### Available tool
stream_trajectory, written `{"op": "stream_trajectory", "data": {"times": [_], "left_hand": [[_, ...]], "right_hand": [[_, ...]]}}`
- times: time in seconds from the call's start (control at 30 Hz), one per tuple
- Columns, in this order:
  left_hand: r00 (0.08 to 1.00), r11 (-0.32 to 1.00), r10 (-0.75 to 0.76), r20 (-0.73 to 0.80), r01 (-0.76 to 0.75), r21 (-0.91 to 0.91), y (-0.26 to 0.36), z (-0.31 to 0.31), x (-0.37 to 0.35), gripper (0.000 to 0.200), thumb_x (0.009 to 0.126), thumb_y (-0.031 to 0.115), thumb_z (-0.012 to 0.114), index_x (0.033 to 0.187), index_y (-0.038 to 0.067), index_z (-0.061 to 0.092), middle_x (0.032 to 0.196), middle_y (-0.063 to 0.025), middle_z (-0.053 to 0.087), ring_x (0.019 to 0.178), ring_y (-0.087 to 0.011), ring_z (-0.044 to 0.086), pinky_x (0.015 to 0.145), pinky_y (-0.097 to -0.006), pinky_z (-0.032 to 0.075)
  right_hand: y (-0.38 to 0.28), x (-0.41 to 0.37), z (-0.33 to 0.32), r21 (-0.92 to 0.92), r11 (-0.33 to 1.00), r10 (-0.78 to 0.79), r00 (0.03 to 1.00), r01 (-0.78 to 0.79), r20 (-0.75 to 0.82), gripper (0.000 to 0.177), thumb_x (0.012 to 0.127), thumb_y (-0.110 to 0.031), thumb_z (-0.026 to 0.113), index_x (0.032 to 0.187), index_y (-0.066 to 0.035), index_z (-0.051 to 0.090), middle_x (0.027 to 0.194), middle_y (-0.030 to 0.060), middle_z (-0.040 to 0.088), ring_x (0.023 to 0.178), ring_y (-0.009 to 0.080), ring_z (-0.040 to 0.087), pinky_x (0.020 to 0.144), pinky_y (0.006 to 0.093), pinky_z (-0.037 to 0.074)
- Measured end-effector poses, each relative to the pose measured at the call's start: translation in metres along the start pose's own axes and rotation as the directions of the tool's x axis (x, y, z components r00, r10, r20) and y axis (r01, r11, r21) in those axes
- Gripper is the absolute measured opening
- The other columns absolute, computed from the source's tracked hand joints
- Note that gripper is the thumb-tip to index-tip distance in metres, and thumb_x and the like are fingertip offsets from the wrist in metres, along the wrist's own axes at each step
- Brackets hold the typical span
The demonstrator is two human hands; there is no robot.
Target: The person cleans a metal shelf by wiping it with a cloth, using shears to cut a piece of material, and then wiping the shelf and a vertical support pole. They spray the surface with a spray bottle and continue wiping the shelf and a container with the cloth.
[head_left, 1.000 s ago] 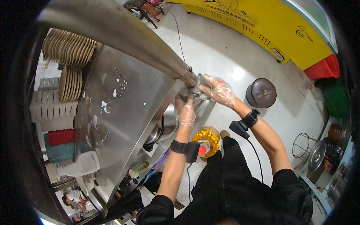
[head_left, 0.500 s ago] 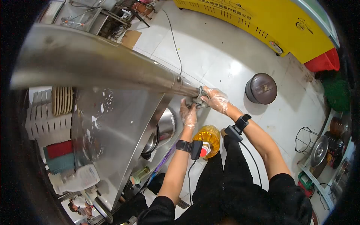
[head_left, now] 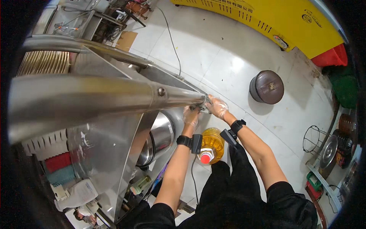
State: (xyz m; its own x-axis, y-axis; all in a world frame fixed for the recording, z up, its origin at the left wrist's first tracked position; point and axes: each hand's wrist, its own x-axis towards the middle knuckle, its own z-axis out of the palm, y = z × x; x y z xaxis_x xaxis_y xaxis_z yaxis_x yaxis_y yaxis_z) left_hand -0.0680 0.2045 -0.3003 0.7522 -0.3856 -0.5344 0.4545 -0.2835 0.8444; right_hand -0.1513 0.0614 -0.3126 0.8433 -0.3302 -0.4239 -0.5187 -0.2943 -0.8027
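Note:
A round steel post (head_left: 179,97) runs from the left toward the middle of the view. At its lower end a grey cloth (head_left: 204,106) is bunched around the metal. My right hand (head_left: 218,106), in a clear plastic glove, grips the cloth from the right side with bent fingers. My left hand (head_left: 191,115), gloved the same way, closes on it from the other side; its fingertips are partly hidden by the post. Beside the post stands a stainless steel table (head_left: 106,152). An oil jug (head_left: 213,139) with a red cap is on the floor below my hands.
A large steel pot (head_left: 163,131) sits on the lower shelf under the tabletop. A round brown stool (head_left: 269,87) stands on the tiled floor at the right. Behind is a yellow freezer (head_left: 267,19). A black cable (head_left: 173,42) crosses the floor. A wire stand (head_left: 314,139) is at far right.
My view has shifted, so the post appears lower and more of the rack behind shows. Both hands remain on the cloth at the post's lower end.

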Motion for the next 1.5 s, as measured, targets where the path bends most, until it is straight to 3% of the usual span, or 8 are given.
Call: {"op": "stream_trajectory", "data": {"times": [0.67,0.73,0.77,0.93,1.03,1.17,1.33,1.5], "left_hand": [[0.863,0.787,0.485,-0.144,-0.502,-0.358,0.206,0.031,-0.235,0.029,0.098,0.008,0.057,0.123,-0.001,0.047,0.111,-0.0117,0.06,0.092,-0.0173,0.065,0.072,-0.0328,0.063],[0.529,0.551,0.834,-0.154,-0.801,0.233,0.195,0.013,-0.2,0.028,0.097,0.008,0.059,0.121,-0.002,0.048,0.107,-0.0125,0.062,0.089,-0.018,0.066,0.071,-0.0315,0.062],[0.654,0.676,0.725,-0.217,-0.736,0.041,0.234,0.015,-0.227,0.032,0.096,0.011,0.062,0.121,-0.003,0.048,0.106,-0.0136,0.062,0.086,-0.0202,0.067,0.068,-0.0312,0.061],[0.548,0.585,0.805,-0.228,-0.797,0.149,0.37,-0.004,-0.262,0.039,0.088,0.011,0.068,0.118,-0.004,0.047,0.102,-0.0145,0.062,0.082,-0.0202,0.068,0.059,-0.0293,0.061],[0.539,0.515,0.833,-0.127,-0.838,-0.18,0.384,-0.011,-0.24,0.035,0.085,0.003,0.066,0.116,0.003,0.05,0.104,-0.011,0.062,0.086,-0.0193,0.066,0.069,-0.0348,0.057],[0.496,0.513,0.858,-0.133,-0.82,0.255,0.341,-0.012,-0.218,0.034,0.082,0.0,0.065,0.111,0.007,0.049,0.095,-0.0105,0.061,0.085,-0.0207,0.065,0.066,-0.0343,0.057],[0.644,0.661,0.75,-0.15,-0.725,0.195,0.248,-0.002,-0.127,0.037,0.079,0.009,0.072,0.107,0.005,0.048,0.087,-0.0117,0.06,0.08,-0.0263,0.063,0.076,-0.0389,0.05],[0.738,0.742,0.666,-0.105,-0.67,-0.003,0.304,-0.006,-0.175,0.034,0.08,0.005,0.069,0.108,0.004,0.05,0.09,-0.0086,0.06,0.079,-0.0179,0.061,0.069,-0.0343,0.054]], "right_hand": [[-0.219,-0.17,-0.122,-0.211,0.903,-0.429,0.799,0.374,-0.421,0.061,0.095,-0.043,0.058,0.139,-0.001,0.048,0.13,0.0241,0.058,0.121,0.0393,0.054,0.103,0.0419,0.043],[-0.222,-0.151,-0.128,-0.466,0.781,-0.598,0.713,0.415,-0.367,0.056,0.098,-0.041,0.054,0.144,-0.009,0.045,0.142,0.0223,0.049,0.129,0.0387,0.049,0.108,0.0411,0.041],[-0.22,-0.141,-0.141,-0.951,0.213,-0.889,0.448,0.226,-0.093,0.047,0.101,-0.039,0.05,0.144,-0.02,0.048,0.148,0.0222,0.044,0.132,0.0399,0.046,0.11,0.0438,0.039],[-0.352,-0.169,-0.195,-0.986,0.125,-0.98,0.171,0.114,-0.104,0.043,0.101,-0.034,0.05,0.133,-0.006,0.053,0.126,0.0263,0.059,0.123,0.0415,0.053,0.105,0.0455,0.043],[-0.38,-0.183,-0.192,-0.683,0.526,-0.849,0.274,0.506,-0.451,0.039,0.098,-0.037,0.053,0.121,-0.006,0.057,0.112,0.0251,0.062,0.109,0.0404,0.058,0.093,0.0445,0.047],[-0.347,-0.169,-0.165,-0.557,0.583,-0.792,0.261,0.591,-0.551,0.035,0.097,-0.04,0.054,0.105,-0.006,0.057,0.096,0.0228,0.063,0.093,0.0416,0.06,0.08,0.0486,0.047],[-0.282,-0.148,-0.152,-0.214,0.867,-0.496,0.82,0.45,-0.287,0.035,0.098,-0.039,0.053,0.108,-0.006,0.057,0.102,0.0231,0.064,0.098,0.0416,0.061,0.084,0.0472,0.047],[-0.306,-0.167,-0.161,-0.35,0.798,-0.603,0.673,0.491,-0.429,0.053,0.099,-0.052,0.046,0.123,-0.005,0.057,0.122,0.0253,0.06,0.114,0.0408,0.057,0.095,0.0451,0.045]]}}
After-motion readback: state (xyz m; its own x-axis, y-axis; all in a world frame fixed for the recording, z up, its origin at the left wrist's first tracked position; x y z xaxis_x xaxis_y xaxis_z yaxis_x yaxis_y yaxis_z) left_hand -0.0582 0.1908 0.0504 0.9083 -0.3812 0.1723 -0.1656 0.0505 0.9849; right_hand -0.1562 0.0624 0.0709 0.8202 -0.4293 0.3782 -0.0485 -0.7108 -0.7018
